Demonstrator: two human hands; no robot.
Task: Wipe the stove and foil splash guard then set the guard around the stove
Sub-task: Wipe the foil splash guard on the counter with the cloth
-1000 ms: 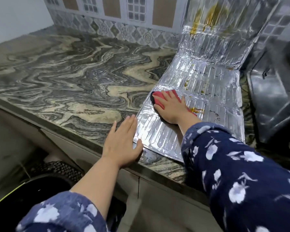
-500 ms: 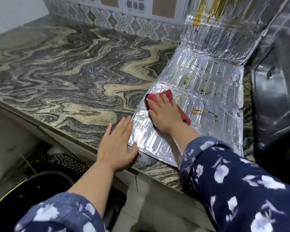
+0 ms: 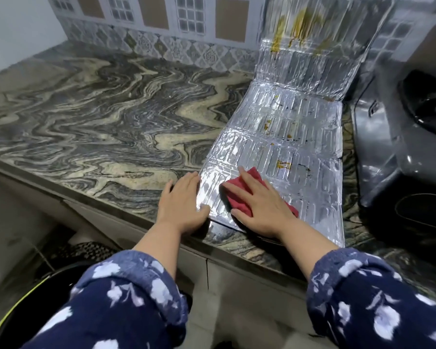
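Foil splash guard (image 3: 282, 152) lies flat on the counter (image 3: 86, 117), far panels propped on the tiled wall, stove (image 3: 400, 147) just right. My right hand (image 3: 259, 207) presses the red cloth (image 3: 239, 195) flat-fingered; left hand (image 3: 181, 205) pins the near-left edge, fingers straight. Risk: hard strokes could crease or tear thin foil. Versus a second ago, cloth has moved nearer the front edge; yellow stains further up untouched.

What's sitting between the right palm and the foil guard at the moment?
A red cloth, pressed flat under the right hand onto the foil splash guard, as the head view shows.
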